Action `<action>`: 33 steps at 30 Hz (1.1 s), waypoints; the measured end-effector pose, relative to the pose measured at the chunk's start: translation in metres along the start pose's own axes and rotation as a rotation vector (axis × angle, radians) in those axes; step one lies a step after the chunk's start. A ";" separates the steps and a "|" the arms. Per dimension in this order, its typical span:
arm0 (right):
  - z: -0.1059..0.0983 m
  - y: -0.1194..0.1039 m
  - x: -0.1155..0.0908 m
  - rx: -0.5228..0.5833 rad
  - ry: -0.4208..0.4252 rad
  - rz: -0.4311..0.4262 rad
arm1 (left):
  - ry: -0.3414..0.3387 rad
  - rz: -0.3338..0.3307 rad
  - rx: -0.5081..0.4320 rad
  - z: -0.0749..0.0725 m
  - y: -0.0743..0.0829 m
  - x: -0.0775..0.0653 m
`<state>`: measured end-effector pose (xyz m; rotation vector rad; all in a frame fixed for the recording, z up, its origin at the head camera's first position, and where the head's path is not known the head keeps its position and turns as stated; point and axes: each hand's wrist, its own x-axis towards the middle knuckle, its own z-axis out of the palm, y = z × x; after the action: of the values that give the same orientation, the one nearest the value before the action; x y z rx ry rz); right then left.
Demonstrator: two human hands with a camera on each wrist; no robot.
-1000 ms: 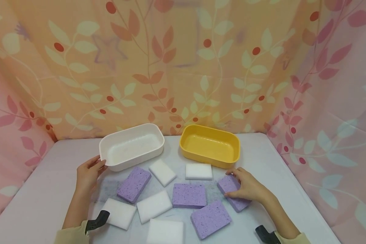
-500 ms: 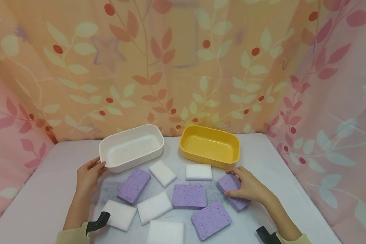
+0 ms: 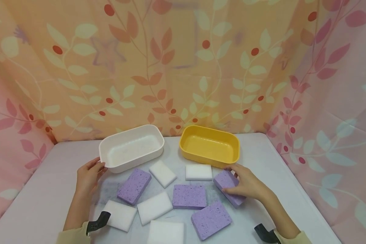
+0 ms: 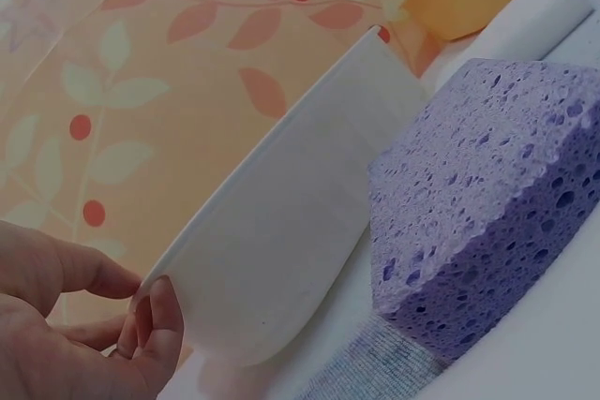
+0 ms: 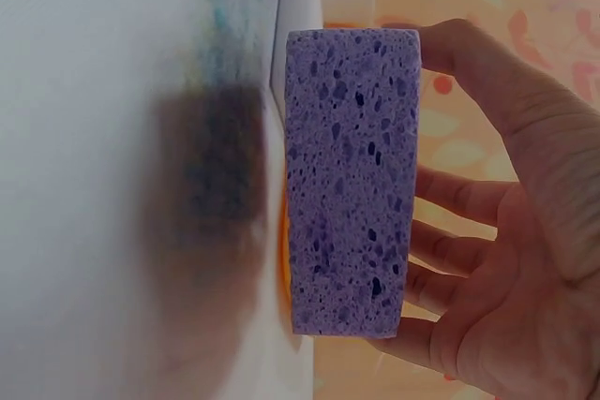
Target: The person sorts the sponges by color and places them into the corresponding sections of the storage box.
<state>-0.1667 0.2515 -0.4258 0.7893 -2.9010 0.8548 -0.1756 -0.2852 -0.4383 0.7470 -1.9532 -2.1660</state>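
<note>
My left hand [image 3: 87,174] pinches the near left corner of a white plastic bin [image 3: 131,147] between thumb and fingers; the left wrist view shows them at its rim. My right hand [image 3: 248,183] grips a purple sponge [image 3: 227,183] by its edges, thumb on one side and fingers on the other. In the right wrist view that sponge [image 5: 352,185] hangs above the table, its shadow apart from it. Just beyond the right hand stands a yellow bin [image 3: 209,145]. Both bins hold nothing.
Between the hands lie more purple sponges [image 3: 189,196], several in all, and several white foam sponges [image 3: 154,207]. The white table [image 3: 280,169] ends at floral curtains [image 3: 177,67] behind and at both sides.
My right hand has lifted the purple sponge off the table and shifted it slightly up and left, towards the yellow bin. The left hand and white bin stay put.
</note>
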 end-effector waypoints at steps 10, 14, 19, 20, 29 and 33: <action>-0.014 -0.016 0.013 0.002 -0.021 -0.004 | -0.010 -0.016 -0.011 -0.003 -0.002 0.005; -0.017 -0.020 0.021 0.000 -0.015 -0.025 | -0.014 -0.027 0.018 -0.004 -0.001 0.004; -0.020 -0.026 0.031 0.001 -0.027 -0.029 | -0.028 -0.030 0.033 -0.004 0.002 0.001; -0.020 -0.027 0.033 0.000 -0.031 -0.030 | -0.033 -0.027 0.033 -0.003 0.003 0.001; -0.020 -0.036 0.050 -0.011 -0.055 -0.023 | -0.037 -0.032 0.028 -0.004 0.001 0.002; -0.020 -0.042 0.057 -0.006 -0.061 -0.021 | -0.032 -0.030 0.034 -0.005 -0.001 0.003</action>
<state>-0.1986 0.2049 -0.3788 0.8588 -2.9410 0.8339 -0.1763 -0.2909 -0.4399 0.7572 -2.0119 -2.1799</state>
